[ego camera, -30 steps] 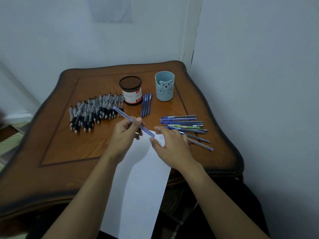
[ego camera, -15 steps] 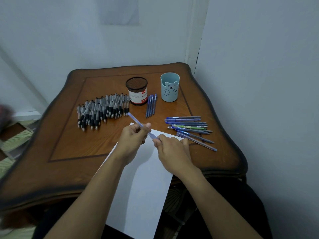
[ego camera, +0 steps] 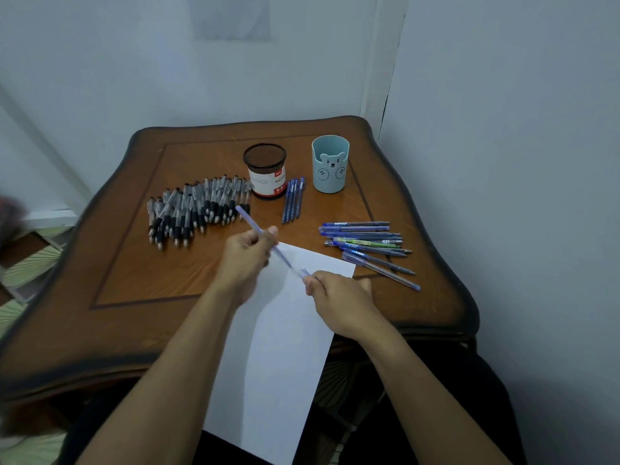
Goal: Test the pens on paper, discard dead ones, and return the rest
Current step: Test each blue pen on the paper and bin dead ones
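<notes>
Above a white sheet of paper (ego camera: 278, 364) on a wooden worktop (ego camera: 134, 263), a person holds a blue pen (ego camera: 251, 221) slantwise between both hands. The left hand (ego camera: 246, 256) has its fingers (ego camera: 271, 231) curled round the barrel, the far end jutting toward a row of grey pens (ego camera: 198, 206). The right hand (ego camera: 339, 303) pinches the near end, blurred here. Behind stand a mesh pot (ego camera: 265, 171) and a bear cup (ego camera: 330, 167), four blue pens (ego camera: 293, 200) between them; loose pens (ego camera: 365, 245) lie right of the sheet.
</notes>
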Motion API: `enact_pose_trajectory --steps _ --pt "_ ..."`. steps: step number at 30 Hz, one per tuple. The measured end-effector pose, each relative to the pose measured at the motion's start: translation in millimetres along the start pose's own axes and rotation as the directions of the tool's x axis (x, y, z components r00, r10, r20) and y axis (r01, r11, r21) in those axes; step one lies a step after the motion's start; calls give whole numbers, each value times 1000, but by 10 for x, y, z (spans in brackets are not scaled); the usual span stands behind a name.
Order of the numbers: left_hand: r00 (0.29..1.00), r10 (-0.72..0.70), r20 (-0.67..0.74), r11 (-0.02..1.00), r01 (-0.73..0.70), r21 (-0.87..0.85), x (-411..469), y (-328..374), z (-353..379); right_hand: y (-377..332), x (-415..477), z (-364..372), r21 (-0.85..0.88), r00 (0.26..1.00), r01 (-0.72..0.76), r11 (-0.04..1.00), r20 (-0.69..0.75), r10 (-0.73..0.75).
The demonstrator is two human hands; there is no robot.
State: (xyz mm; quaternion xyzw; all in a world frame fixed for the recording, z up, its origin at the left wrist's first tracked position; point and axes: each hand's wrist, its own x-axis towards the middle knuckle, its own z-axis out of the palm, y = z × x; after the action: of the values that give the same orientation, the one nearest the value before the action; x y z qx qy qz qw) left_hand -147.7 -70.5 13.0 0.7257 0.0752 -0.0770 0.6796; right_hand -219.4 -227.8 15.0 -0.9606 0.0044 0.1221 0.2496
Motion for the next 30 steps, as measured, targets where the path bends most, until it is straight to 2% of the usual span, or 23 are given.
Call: enact_pose_trajectory --steps 2,6,11,15,17,21,23,30 --pt "1000 18 -18 1000 -18 20 77 10 -142 90 -34 -34 45 1000 -9 999 -7 9" --pt "996 43 -76 996 -37 80 169 -79 -233 118 -50 -100 14 997 8 1000 -77 -7" --pt "964 192 -183 979 -175 104 160 -148 -267 181 -36 -128 -22 995 -25 999 -102 23" --pt "936 284 -206 957 -265 116 221 -184 -297 233 -21 -138 -98 973 -65 993 -225 41" --pt "933 308 -187 951 -293 102 249 -165 -272 258 35 -138 -142 958 -68 988 -287 24" --pt "943 327 -67 939 -315 140 352 -148 -215 271 174 -120 -102 932 -36 994 -361 -3" --pt "943 328 -52 933 -314 178 421 -152 -192 262 250 -99 -122 921 -12 993 -389 -37" --pt "932 360 -40 904 -337 264 535 -156 1 291 471 8 -198 929 -4 980 -364 -70"
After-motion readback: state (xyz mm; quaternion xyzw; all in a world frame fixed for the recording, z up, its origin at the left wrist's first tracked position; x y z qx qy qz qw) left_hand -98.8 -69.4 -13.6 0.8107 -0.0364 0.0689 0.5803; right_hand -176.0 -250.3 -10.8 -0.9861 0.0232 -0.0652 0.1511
